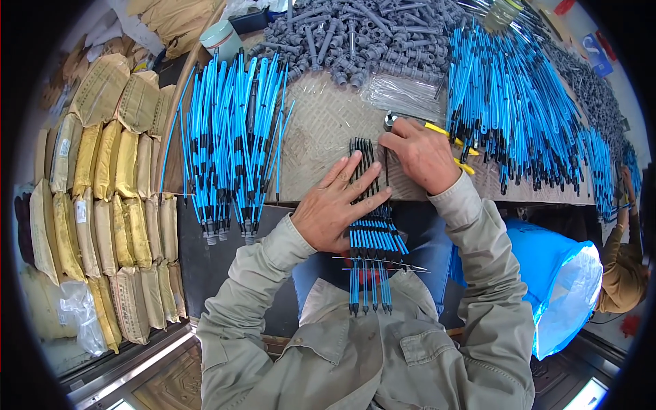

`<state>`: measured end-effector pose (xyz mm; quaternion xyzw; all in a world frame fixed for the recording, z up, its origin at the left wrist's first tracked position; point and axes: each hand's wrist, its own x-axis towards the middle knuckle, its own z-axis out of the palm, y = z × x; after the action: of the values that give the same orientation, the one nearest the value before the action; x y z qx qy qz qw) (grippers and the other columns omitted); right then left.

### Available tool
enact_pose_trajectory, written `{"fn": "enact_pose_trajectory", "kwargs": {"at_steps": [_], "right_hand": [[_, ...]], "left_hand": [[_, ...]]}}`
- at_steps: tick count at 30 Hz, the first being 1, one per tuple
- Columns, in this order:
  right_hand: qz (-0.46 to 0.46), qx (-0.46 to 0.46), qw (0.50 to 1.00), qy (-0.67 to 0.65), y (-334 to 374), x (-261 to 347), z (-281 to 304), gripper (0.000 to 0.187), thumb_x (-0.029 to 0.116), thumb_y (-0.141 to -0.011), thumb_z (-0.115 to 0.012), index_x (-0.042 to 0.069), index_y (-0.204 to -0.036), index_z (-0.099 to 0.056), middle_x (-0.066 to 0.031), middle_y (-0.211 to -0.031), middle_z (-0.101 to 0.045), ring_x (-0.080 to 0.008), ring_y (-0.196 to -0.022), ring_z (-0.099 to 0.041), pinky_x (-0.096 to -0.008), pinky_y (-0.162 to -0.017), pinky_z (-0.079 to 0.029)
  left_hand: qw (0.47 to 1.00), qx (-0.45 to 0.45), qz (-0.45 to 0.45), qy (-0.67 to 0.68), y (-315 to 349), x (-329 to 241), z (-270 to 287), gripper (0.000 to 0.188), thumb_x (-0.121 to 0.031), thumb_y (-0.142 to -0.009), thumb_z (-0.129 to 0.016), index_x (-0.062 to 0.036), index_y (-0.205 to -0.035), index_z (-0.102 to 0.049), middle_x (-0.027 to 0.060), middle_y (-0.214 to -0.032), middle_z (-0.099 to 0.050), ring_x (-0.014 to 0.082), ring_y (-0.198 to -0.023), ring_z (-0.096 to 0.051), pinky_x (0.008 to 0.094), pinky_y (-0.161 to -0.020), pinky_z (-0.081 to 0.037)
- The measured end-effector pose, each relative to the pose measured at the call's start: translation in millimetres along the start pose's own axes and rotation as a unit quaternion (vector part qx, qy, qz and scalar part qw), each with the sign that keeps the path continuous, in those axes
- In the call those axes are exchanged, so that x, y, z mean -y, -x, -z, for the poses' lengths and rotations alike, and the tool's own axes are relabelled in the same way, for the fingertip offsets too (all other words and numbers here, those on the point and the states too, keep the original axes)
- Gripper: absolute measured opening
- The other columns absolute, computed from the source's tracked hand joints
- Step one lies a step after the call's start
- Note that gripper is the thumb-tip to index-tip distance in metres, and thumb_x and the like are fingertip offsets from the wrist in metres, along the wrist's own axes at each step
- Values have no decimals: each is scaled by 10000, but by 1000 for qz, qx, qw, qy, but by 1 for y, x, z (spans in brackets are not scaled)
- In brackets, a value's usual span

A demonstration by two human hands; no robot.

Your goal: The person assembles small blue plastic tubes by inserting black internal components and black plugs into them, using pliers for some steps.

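Note:
My left hand (338, 198) lies with its fingers spread over a row of thin blue-and-black rods (372, 237) at the table's front edge. The rods' black ends rest on the table, and their blue ends hang over my lap. Thin metal wires (383, 263) cross them near the lower ends. My right hand (420, 154) is closed around pliers with yellow handles (465, 166); their metal head (390, 121) sticks out past the fingers. One black rod (387, 167) stands slightly apart, just below the right fingertips. Whether those fingertips touch it I cannot tell.
Grey plastic fittings (342, 37) are heaped at the back. Blue rod bundles lie left (236, 130) and right (512, 102). Thin clear sticks (403, 96) lie behind my right hand. A blue bag (547, 280) stands right; stacked sacks (102, 219) line the left. Another person's arm (622, 253) shows far right.

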<state>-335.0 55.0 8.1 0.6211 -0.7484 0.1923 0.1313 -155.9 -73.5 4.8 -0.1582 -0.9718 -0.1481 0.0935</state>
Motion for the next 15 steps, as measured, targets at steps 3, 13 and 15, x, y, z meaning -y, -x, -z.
{"fn": "enact_pose_trajectory", "kwargs": {"at_steps": [3,13,15], "right_hand": [[22,0,1000,-7,-3,-2,-2,137,77,-705,-566,124,-831,-594,-34,-761,-506,-215,-732,-579,-333,-530,-450],[16,9,1000,-4,-10,6,-9,156,84,-689,-587,105,-844,-576,-52,-765,-503,-232,-739,-582,-346,-550,-464],[0,2,1000,-9,-11,9,-14,158,87,-683,-593,90,-838,-562,-60,-773,-504,-234,-737,-583,-345,-560,-469]], "left_hand": [[999,-14,3,43,0,2,-2,775,-318,-603,-703,-151,-1313,-443,206,-1394,-333,445,-1293,-275,504,-1078,-197],[998,1,8,58,0,3,1,731,-245,-622,-663,-100,-1302,-437,175,-1413,-324,420,-1308,-267,497,-1068,-220],[999,16,2,44,0,4,1,721,-264,-623,-658,-89,-1289,-443,153,-1410,-337,405,-1310,-274,492,-1064,-232]]}}
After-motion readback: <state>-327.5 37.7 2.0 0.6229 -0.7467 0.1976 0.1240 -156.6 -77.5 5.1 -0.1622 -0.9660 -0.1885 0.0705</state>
